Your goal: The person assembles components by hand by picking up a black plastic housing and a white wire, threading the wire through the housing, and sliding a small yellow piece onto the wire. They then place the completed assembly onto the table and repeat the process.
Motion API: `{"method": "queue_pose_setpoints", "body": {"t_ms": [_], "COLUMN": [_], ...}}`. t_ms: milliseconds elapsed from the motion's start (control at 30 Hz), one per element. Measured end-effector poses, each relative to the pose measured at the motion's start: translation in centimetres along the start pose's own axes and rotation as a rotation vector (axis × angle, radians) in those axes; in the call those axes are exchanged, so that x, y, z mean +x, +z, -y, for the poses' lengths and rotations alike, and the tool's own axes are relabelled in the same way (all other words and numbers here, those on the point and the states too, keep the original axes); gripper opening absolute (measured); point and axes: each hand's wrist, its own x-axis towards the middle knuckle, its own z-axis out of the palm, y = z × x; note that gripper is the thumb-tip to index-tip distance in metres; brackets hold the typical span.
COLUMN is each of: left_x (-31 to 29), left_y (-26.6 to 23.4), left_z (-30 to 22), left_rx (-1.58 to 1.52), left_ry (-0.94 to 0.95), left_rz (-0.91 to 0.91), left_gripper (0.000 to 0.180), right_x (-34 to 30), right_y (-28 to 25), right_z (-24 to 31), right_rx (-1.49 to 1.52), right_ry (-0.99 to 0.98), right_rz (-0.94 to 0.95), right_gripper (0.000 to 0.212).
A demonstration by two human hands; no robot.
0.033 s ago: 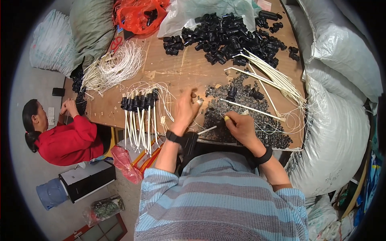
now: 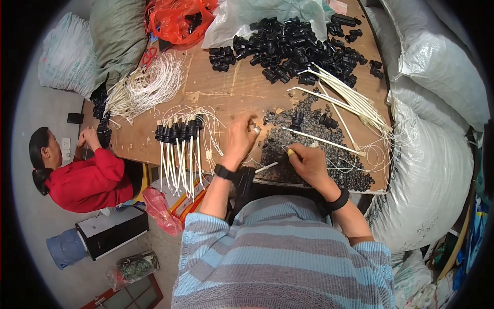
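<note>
My right hand is closed in a pinch on a thin white wire, above a spread of small dark plastic pieces. Yellow covers the tip of its thumb or finger. To its left my left hand is raised over the table edge, fingers curled and apart from the thumb, which has a white wrap; I see nothing between them. A short white tube lies between the hands. A long white tube and black sockets rest just beyond my right hand.
Left of my hands lie black sockets fitted with white tubes and a white wire bundle. Behind are a heap of black sockets and a red bag. White sacks border the right; another person sits left.
My left hand shifts very slightly, its fingertips blurred. My right hand and the things on the table stay where they were.
</note>
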Motion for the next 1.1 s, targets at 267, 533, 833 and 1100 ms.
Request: {"method": "queue_pose_setpoints", "body": {"t_ms": [267, 533, 833, 1100], "left_x": [0.8, -3.4, -3.8, -3.3], "left_y": [-0.1, 1.7, 1.4, 1.2], "left_z": [1.0, -6.9, -7.4, -6.5], "left_rx": [-0.143, -0.533, -0.391, -0.696], "left_ry": [-0.117, 0.047, 0.103, -0.362], "left_rz": [0.144, 0.084, -0.018, 0.215], "left_gripper": [0.017, 0.025, 0.034, 0.020], "right_x": [-0.2, 1.3, 0.6, 0.3], "right_y": [-0.2, 1.3, 0.6, 0.7], "right_z": [-1.3, -2.1, -0.3, 0.0], "right_rx": [0.009, 0.072, -0.102, -0.465], "right_ry": [0.051, 0.033, -0.041, -0.371], "right_rz": [-0.035, -0.146, -0.252, -0.327], "right_gripper": [0.009, 0.009, 0.007, 0.002]}}
